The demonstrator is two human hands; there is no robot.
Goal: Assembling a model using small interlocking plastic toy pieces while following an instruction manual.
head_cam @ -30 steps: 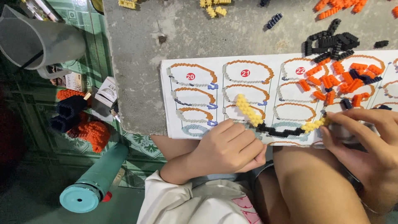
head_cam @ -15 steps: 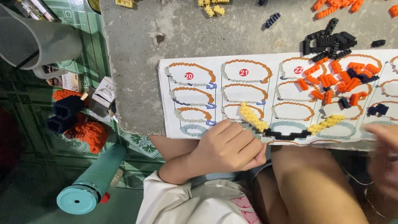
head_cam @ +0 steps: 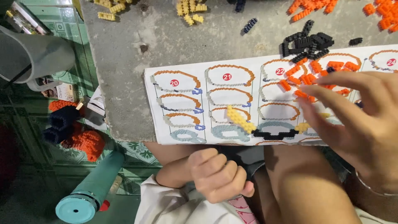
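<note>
Floor: I see a grey, rough concrete slab [head_cam: 199, 37] with green patterned tiles to its left, looking straight down.
Landmark: a long white paper instruction sheet with drawn rings on it [head_cam: 186, 108] lies along the near edge of the slab.
Brick strip: one curved strip of small plastic bricks, yellow at both ends and black in the middle [head_cam: 271, 128], rests on the near edge of the sheet. Its long way runs left to right.
Right hand: my right hand [head_cam: 356, 120] is spread, fingers [head_cam: 327, 81] held flat and pointing left, over the right part of the sheet. It pinches nothing that I can see. The strip lies just left of it and a bit nearer to me, so this hand is the closer one.
Left hand: my left hand [head_cam: 217, 174] is curled into a loose fist in my lap, below the sheet and off the strip. I cannot tell if it holds anything.
Orange bricks: many loose orange plastic bricks [head_cam: 315, 76] lie on the sheet, under the fingertips.
Black bricks: one small heap of black plastic bricks [head_cam: 309, 43] sits just past the sheet's far edge.
Yellow bricks: two small groups of yellow plastic bricks [head_cam: 190, 8] lie far beyond the sheet.
Beside me: one teal bottle [head_cam: 91, 188] and one grey plastic jug [head_cam: 35, 54] are left of the sheet, off the slab.
</note>
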